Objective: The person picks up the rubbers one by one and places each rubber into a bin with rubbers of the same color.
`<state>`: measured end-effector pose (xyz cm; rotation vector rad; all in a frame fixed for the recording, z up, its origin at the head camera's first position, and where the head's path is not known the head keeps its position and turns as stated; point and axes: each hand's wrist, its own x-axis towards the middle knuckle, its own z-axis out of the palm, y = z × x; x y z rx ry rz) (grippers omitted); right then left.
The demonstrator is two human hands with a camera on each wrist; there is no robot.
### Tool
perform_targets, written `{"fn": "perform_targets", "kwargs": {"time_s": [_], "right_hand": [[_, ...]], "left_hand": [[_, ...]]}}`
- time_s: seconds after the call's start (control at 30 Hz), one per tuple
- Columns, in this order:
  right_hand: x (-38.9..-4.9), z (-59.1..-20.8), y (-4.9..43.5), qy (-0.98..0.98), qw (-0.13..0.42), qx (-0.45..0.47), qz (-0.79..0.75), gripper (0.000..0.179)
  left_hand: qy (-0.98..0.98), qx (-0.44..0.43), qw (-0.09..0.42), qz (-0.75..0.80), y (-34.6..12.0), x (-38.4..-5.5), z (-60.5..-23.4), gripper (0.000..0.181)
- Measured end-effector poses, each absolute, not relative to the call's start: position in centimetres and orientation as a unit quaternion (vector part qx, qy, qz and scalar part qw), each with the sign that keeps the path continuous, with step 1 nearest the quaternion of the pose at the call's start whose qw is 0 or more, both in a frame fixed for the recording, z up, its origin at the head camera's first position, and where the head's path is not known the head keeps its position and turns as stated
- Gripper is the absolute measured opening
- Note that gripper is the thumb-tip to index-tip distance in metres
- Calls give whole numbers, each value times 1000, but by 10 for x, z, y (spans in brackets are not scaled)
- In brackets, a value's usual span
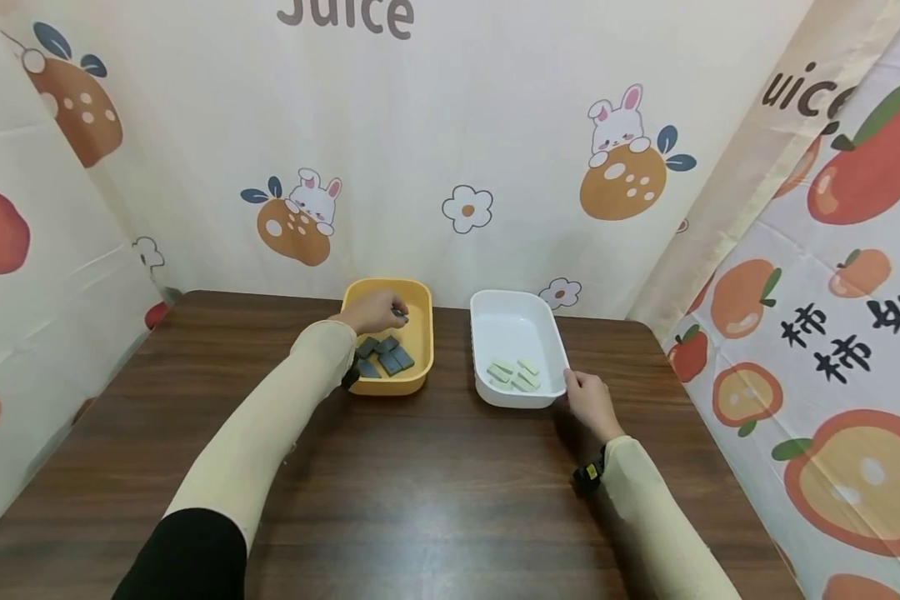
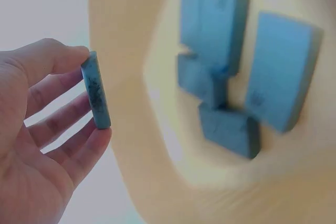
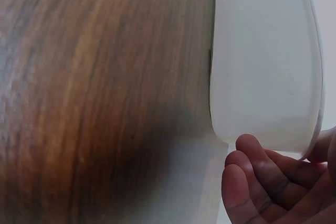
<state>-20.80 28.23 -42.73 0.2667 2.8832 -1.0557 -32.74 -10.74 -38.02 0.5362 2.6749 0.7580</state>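
My left hand [image 1: 371, 312] is over the yellow tray [image 1: 421, 321], pinching a thin dark blue-grey rectangular block [image 2: 96, 92] between thumb and fingertips. Inside that tray lie several more blue-grey blocks [image 1: 389, 358], some touching one another. In the left wrist view these blocks [image 2: 223, 30] look flat-faced with dark specks. At the right stands a white tray [image 1: 512, 325], several small pale green pieces [image 1: 525, 379] lying in its near end. My right hand [image 1: 591, 406] grips the near right corner of this tray, thumb at the rim and fingers against the outer wall.
Both trays stand side by side near the back edge of a dark wooden table [image 1: 420, 483], a gap between them. A printed curtain [image 1: 420, 125] hangs close behind, and more printed cloth [image 1: 817, 317] flanks the right side.
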Motion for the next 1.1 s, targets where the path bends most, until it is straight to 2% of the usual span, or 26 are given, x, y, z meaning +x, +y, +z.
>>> {"fn": "perform_targets", "kwargs": {"time_s": [0.27,0.6,1.1], "right_hand": [[-209,-426,282,934,29,91,-343,49],[-210,-427,281,927,49,110,-356,49],[-209,-426,282,933,34,97,-346,47]], "left_hand": [[938,193,121,259,-105,-336,-377,27],[933,181,156,269,-93,-347,-387,25],[928,170,173,282,-94,-365,-411,25]]}}
